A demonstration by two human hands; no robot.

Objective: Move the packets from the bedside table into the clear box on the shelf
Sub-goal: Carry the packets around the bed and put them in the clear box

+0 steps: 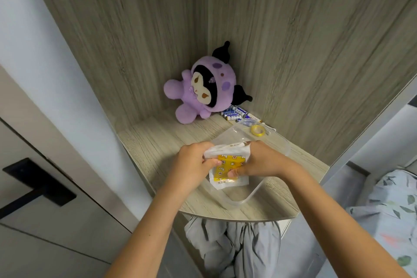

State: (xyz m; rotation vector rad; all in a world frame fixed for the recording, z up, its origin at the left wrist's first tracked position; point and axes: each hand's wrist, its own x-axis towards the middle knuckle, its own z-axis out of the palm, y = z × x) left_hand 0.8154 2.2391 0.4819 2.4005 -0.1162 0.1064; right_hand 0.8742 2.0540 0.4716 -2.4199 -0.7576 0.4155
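Two hands: left hand (194,162) and right hand (259,160) both pinch the packets (229,168).
Packets: a small stack held over the clear box (252,194), long axis pointing away from the person.
Clear box: on the shelf (158,140), directly beneath the hands.
Nearer hand: neither, by my reading; lowering is straight down.
Plush toy (203,90): behind the box, in the corner.

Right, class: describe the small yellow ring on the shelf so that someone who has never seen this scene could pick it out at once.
Start at the wooden corner shelf and find the purple plush toy slumped in its back corner. To its right lie blue batteries; just in front of these, beyond the clear box, lies the yellow ring. It is the only round yellow thing there, unlike the straight blue batteries.
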